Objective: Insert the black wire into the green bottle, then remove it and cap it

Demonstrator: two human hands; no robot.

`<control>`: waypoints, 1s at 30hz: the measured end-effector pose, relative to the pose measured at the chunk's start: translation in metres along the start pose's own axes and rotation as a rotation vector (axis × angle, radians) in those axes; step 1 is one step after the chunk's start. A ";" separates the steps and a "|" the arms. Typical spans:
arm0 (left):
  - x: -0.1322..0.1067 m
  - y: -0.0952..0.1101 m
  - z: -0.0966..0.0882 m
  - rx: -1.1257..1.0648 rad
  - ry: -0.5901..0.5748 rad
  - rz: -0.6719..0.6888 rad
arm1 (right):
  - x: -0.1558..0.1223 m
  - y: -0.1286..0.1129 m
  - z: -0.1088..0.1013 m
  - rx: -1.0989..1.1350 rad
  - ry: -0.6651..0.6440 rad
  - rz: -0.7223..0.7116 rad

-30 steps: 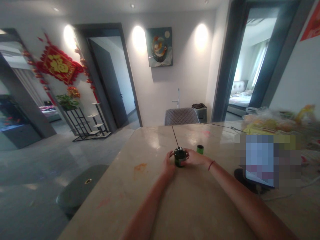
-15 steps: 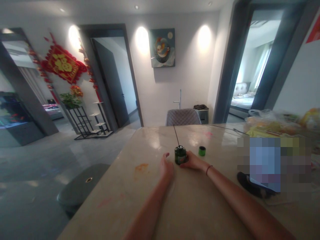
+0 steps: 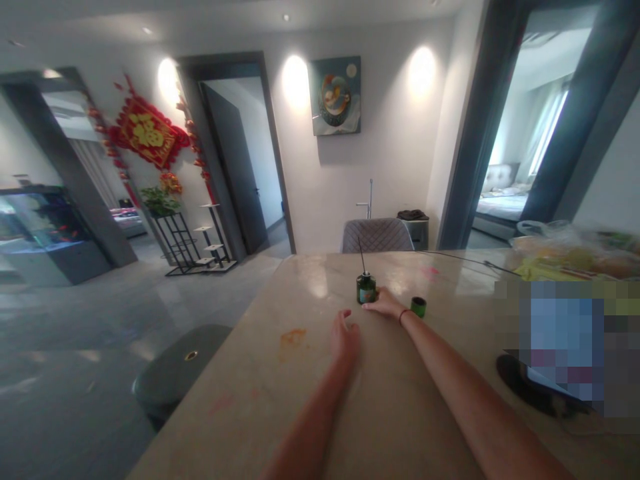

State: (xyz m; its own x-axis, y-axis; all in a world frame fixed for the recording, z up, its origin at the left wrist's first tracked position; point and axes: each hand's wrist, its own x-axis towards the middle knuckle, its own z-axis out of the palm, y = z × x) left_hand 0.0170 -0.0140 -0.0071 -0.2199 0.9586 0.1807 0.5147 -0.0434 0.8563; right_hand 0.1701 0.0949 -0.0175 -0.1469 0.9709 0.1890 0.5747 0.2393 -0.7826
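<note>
A small dark green glass bottle (image 3: 366, 291) with a label stands on the table, a thin dark stick (image 3: 361, 257) rising from its neck. It looks like a reed diffuser bottle. My right hand (image 3: 387, 304) grips it from the right, thumb at the near side and fingers on the far right side. Nearer to me and to the left, my left hand (image 3: 346, 337) rests by the tabletop, fingers loosely bent and apart, holding nothing. Right of the bottle, beyond my right wrist, is a short green ring-shaped cap (image 3: 419, 307).
The pale stone table (image 3: 310, 400) carries orange and pink stains. A blurred-out object on a dark base (image 3: 523, 387) and plastic bags (image 3: 565, 243) occupy its right side. A black cable (image 3: 455, 259) runs along the far edge, before a quilted chair (image 3: 377, 237). A green stool (image 3: 180, 363) stands left.
My right hand has pushed the bottle farther away from me and slightly left of the cap. The left hand stays apart from it, still open. The whole view has swung slightly left.
</note>
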 end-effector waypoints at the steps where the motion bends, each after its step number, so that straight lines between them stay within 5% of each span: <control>1: 0.000 0.000 0.000 0.007 -0.003 0.004 | 0.003 0.000 0.001 -0.007 0.008 0.008; 9: -0.002 0.002 -0.002 0.056 -0.016 0.059 | 0.010 -0.002 0.002 -0.055 0.043 0.083; 17: -0.001 0.005 -0.005 0.113 -0.029 0.054 | -0.016 -0.004 -0.002 -0.146 0.100 0.054; 20: 0.001 0.006 -0.017 0.357 -0.019 0.048 | -0.037 -0.004 -0.006 -0.238 0.076 -0.002; 24: 0.006 0.003 -0.029 0.699 -0.081 0.290 | -0.072 -0.004 -0.017 -0.494 -0.015 -0.182; 30: 0.006 0.003 -0.024 1.010 -0.167 0.461 | -0.108 -0.003 -0.032 -0.638 -0.128 -0.351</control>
State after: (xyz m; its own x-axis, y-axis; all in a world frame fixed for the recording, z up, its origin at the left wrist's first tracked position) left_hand -0.0028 -0.0148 0.0079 0.2402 0.9389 0.2467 0.9706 -0.2286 -0.0749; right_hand 0.2100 -0.0109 -0.0161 -0.4784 0.8378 0.2633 0.8273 0.5305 -0.1848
